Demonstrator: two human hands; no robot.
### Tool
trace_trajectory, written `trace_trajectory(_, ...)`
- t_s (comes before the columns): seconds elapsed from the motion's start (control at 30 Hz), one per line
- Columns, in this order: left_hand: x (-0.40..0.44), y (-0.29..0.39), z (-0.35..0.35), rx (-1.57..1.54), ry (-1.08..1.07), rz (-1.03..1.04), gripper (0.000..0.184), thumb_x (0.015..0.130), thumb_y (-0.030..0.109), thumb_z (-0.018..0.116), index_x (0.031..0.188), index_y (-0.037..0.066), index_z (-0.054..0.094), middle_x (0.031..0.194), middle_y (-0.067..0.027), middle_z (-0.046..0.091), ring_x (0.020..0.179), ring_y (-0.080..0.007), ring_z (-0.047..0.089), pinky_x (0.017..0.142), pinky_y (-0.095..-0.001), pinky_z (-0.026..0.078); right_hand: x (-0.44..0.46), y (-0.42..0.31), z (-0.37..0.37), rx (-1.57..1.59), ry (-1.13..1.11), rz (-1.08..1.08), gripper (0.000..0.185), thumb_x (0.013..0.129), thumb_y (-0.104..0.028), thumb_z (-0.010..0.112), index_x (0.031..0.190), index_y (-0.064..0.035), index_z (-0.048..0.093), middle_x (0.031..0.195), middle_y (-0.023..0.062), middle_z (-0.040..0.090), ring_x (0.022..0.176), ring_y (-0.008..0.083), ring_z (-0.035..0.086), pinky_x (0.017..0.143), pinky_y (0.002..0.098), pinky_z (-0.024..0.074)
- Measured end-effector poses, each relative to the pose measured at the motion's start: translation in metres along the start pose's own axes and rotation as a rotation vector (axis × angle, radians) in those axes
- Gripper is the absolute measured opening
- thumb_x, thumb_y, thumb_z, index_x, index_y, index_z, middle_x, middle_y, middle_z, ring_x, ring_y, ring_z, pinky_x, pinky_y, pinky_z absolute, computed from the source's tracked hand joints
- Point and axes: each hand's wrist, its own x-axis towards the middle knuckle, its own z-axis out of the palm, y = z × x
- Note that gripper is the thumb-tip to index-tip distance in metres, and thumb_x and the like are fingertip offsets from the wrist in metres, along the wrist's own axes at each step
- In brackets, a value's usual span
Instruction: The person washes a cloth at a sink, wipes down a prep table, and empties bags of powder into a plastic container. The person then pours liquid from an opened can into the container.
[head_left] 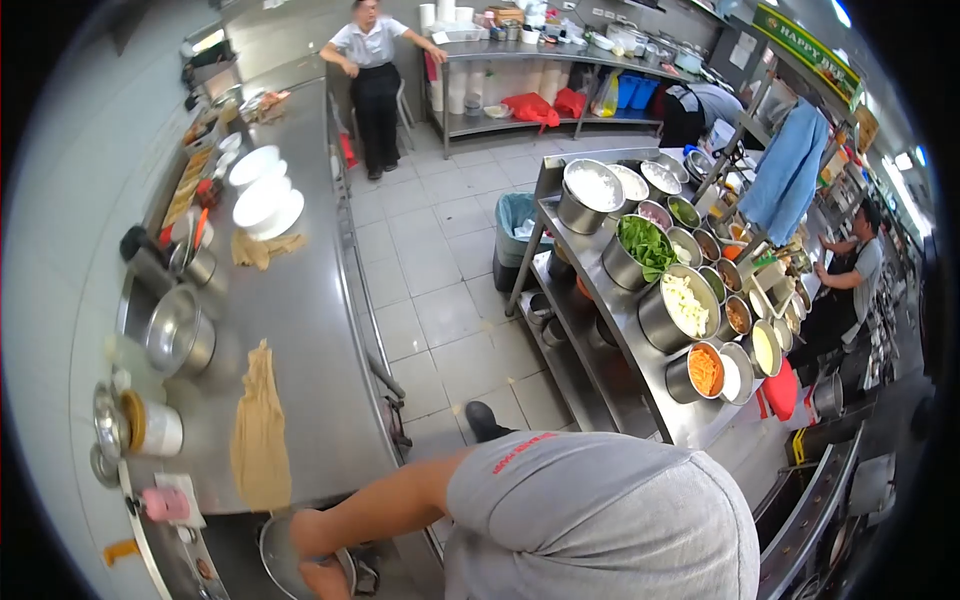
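A torso in a grey shirt fills the bottom of the view. From its sleeve, what seems to be my left arm reaches left and bends down over a round metal basin, below the end of the steel counter. The fingers are hidden, so what they hold or touch does not show. My right hand is out of view. On the counter just above the basin lies a tan cloth. Left of the basin stands a pink bottle on a white cloth.
Along the wall are a metal bowl, a white tub and white bowls. To the right, a steel table holds pots of shredded carrot, chopped pale vegetable and leafy greens. Another person stands at the back.
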Motion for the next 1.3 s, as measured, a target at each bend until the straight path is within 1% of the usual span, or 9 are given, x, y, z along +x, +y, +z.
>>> trace_trajectory(0.13,0.055,0.182,-0.036,-0.119,0.231,0.402,0.069,0.085,0.01,0.077,0.147,-0.004,0.05,0.146,-0.0276,0.051,0.121,-0.0308,0.057,0.088,-0.0438,0.053,-0.101,0.121,-0.068,0.244,0.419,0.149,0.067,0.066,-0.02,0.091,0.125,-0.011,0.061,0.107,0.0137,0.075,0.103,0.0351,0.074,0.08,0.0487,0.0583)
trace_trajectory(0.27,0.133,0.163,0.005,0.028,0.227,0.452,0.087,0.085,0.006,0.074,0.161,0.001,0.032,0.16,-0.0236,0.031,0.135,-0.0339,0.045,0.093,-0.0428,0.053,-0.289,0.271,-0.133,0.505,0.565,0.596,0.083,0.071,-0.054,0.088,0.134,-0.01,0.055,0.113,0.0174,0.073,0.101,0.0398,0.072,0.083,0.0504,0.0565)
trace_trajectory(0.33,0.139,0.226,0.018,0.225,0.099,0.296,0.095,0.089,0.05,0.078,0.158,0.001,0.036,0.162,-0.0245,0.039,0.152,-0.0422,0.032,0.125,-0.0492,0.027,-0.39,0.351,-0.142,0.446,0.665,0.781,0.095,0.07,-0.072,0.083,0.135,-0.0087,0.054,0.108,0.0189,0.074,0.101,0.0416,0.072,0.084,0.0509,0.0563)
trace_trajectory(0.4,0.148,0.268,0.048,0.289,0.097,0.232,0.091,0.091,0.051,0.076,0.156,-0.001,0.039,0.157,-0.0262,0.044,0.149,-0.0432,0.036,0.124,-0.049,0.029,-0.484,0.417,-0.139,0.375,0.716,1.028,0.098,0.076,-0.079,0.073,0.14,-0.0079,0.052,0.112,0.0219,0.072,0.105,0.0441,0.069,0.086,0.0528,0.0551)
trace_trajectory(0.7,0.323,0.503,0.092,0.485,-0.008,0.435,0.082,0.093,0.053,0.071,0.149,-0.003,0.049,0.147,-0.0278,0.053,0.138,-0.0429,0.049,0.121,-0.052,0.033,-0.823,0.634,-0.139,0.068,0.912,1.819,0.068,0.077,-0.035,0.082,0.133,-0.0043,0.057,0.119,0.0261,0.069,0.113,0.0419,0.067,0.096,0.0493,0.0537)
trace_trajectory(0.87,0.51,0.554,0.184,0.371,0.149,0.686,0.068,0.097,0.049,0.068,0.146,0.004,0.056,0.14,-0.0233,0.06,0.134,-0.0401,0.053,0.117,-0.0512,0.039,-0.874,0.646,-0.117,0.114,0.713,2.179,0.066,0.084,-0.048,0.08,0.132,-0.0077,0.058,0.117,0.0238,0.071,0.108,0.0426,0.068,0.093,0.0517,0.0541)
trace_trajectory(0.93,0.594,0.568,0.242,-0.108,-0.049,0.642,0.083,0.085,0.006,0.074,0.159,0.002,0.036,0.155,-0.0217,0.037,0.121,-0.0323,0.054,0.092,-0.0406,0.053,-0.864,0.65,-0.127,0.055,0.768,2.175,0.067,0.083,-0.053,0.08,0.127,-0.0072,0.059,0.107,0.0239,0.072,0.101,0.0431,0.07,0.087,0.052,0.0549)
trace_trajectory(1.07,0.68,0.746,0.295,-0.346,-0.379,0.59,0.081,0.084,0.008,0.074,0.157,0.005,0.04,0.15,-0.0194,0.042,0.106,-0.0265,0.058,0.086,-0.0371,0.053,-0.869,0.668,-0.136,0.123,0.719,2.265,0.067,0.083,-0.057,0.078,0.126,-0.0074,0.061,0.104,0.0214,0.073,0.098,0.0416,0.071,0.085,0.0514,0.0547)
trace_trajectory(1.3,0.783,0.976,0.461,-0.108,-0.816,1.142,0.065,0.086,0.013,0.078,0.146,0.004,0.055,0.142,-0.0164,0.053,0.102,-0.0232,0.064,0.079,-0.0365,0.051,-0.88,0.686,-0.143,0.038,0.662,2.364,0.064,0.08,-0.061,0.078,0.116,-0.0087,0.064,0.093,0.0165,0.074,0.088,0.0401,0.07,0.078,0.0511,0.0535)
